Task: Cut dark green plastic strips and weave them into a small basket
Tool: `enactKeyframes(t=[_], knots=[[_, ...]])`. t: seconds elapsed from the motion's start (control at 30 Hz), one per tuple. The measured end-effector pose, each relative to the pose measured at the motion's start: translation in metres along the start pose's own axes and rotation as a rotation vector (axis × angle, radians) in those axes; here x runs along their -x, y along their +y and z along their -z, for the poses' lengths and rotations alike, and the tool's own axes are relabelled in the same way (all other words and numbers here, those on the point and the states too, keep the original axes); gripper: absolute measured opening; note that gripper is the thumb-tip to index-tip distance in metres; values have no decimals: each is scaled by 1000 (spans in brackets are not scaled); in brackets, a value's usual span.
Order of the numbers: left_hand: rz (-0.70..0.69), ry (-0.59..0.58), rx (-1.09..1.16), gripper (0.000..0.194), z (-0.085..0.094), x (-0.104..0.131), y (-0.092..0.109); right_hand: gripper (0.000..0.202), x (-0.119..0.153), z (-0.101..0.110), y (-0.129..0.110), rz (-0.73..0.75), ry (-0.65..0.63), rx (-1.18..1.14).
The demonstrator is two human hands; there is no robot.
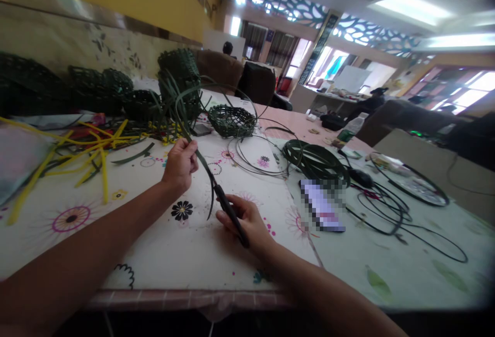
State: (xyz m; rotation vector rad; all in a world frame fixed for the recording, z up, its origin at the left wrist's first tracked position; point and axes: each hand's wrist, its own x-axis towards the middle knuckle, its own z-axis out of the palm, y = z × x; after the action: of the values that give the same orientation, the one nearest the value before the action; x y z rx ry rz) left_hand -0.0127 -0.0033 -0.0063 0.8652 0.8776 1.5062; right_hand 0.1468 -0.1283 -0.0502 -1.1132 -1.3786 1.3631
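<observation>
"Which way does the green strip [203,162] point?"

"It slants from upper left to lower right, above the white floral tablecloth [162,262], in front of a green woven basket [232,121]. Near the tip of a black-handled tool [231,214], a thin tail curves down toward the table's near edge. The tool's long axis slants too: its tip points away and leftward, its butt back toward the person's right."

"How do they look?"

"The strip is dark green, narrow and gently bowed, like those in the coil [315,164] at the right. The tool is slim and dark; its tip is too small to tell its kind."

"And the hands?"

"The left hand [181,166] is closed, thumb and fingers pinching the strip just above the tool. The right hand [247,222] curls around the black handle, thumb nearest the person, with the tool's tip at the strip."
</observation>
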Motion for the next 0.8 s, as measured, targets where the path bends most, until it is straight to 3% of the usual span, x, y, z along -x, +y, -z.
enactKeyframes(t=[0.3, 0.5, 0.8], knots=[[38, 17, 7, 26, 1, -2, 3, 35, 5, -2, -10, -28, -44, 3], [5, 17, 18, 28, 5, -10, 5, 37, 6, -4, -1, -29, -22, 58], [2, 16, 12, 29, -7, 7, 6, 42, 3, -2, 1, 23, 7, 11]])
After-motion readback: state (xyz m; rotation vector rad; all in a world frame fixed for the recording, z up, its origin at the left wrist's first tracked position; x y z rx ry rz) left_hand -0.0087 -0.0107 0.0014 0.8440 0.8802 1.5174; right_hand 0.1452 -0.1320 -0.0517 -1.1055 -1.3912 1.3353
